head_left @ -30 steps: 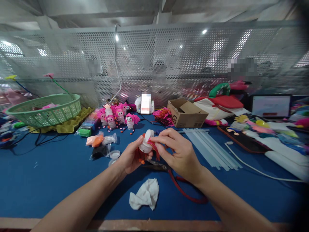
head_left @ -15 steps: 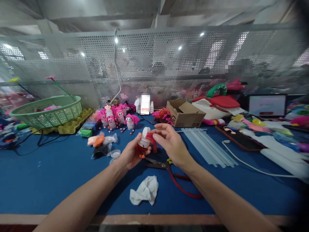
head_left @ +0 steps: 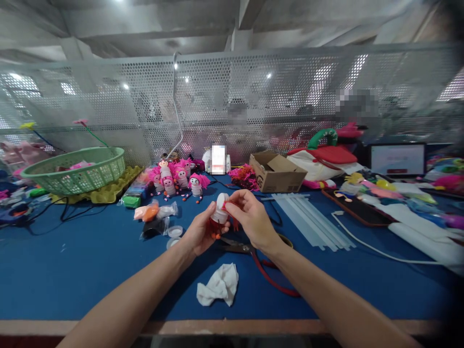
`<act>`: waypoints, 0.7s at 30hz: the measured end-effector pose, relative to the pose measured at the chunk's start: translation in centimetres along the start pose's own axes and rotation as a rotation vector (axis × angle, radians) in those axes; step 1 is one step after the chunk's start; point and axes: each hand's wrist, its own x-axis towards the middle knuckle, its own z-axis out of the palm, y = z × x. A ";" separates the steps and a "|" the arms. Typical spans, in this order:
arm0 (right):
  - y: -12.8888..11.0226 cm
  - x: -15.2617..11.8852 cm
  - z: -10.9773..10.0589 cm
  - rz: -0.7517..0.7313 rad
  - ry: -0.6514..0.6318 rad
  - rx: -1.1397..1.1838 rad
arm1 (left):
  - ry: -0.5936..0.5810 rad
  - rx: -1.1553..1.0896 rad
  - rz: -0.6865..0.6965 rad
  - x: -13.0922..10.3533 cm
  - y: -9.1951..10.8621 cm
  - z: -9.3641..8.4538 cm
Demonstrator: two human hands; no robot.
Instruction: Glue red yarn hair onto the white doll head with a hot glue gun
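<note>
My left hand (head_left: 202, 232) is wrapped round a small white bottle (head_left: 219, 213), tilted, with thin cords and orange beads (head_left: 218, 236) hanging beneath it. The fingers of my right hand (head_left: 250, 215) pinch red yarn (head_left: 235, 223) against the bottle's upper right side; most of the yarn is hidden by the fingers. Below both hands lie large scissors (head_left: 266, 274) with red handles. White round lids (head_left: 175, 231) rest left of my left hand. A crumpled white cloth (head_left: 218, 285) sits nearer the table's front edge.
Pink-haired dolls (head_left: 196, 185) stand at the back beside bagged clay (head_left: 147, 212). A green basket (head_left: 78, 171) is at the left. Rightward are pink yarn (head_left: 242, 176), a cardboard box (head_left: 277, 172), translucent strips (head_left: 311, 220) and a white cable (head_left: 377, 256).
My right hand's fingers have closed in on the red yarn and now press it against the bottle. My left hand still holds the bottle. The view has shifted slightly.
</note>
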 end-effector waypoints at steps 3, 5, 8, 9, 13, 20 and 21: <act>0.0 0.1 0.0 0.006 0.001 0.004 | 0.007 0.021 -0.019 -0.1 0.0 0.1; 0.0 0.1 0.0 0.014 -0.001 0.019 | 0.014 0.019 -0.018 -0.1 0.0 0.2; -0.1 0.1 0.1 0.021 -0.002 0.032 | 0.021 0.011 -0.004 -0.1 0.0 0.2; -0.1 0.0 0.1 0.023 -0.008 0.039 | 0.020 0.013 -0.004 -0.1 0.0 0.2; -0.2 0.0 0.0 0.040 -0.014 0.116 | 0.007 0.017 -0.002 -0.1 0.0 0.0; -0.3 0.1 0.3 0.098 0.028 0.155 | 0.015 -0.006 0.006 -0.2 0.0 0.4; -0.3 0.1 0.3 0.102 0.032 0.153 | 0.018 -0.011 0.008 -0.2 0.0 0.5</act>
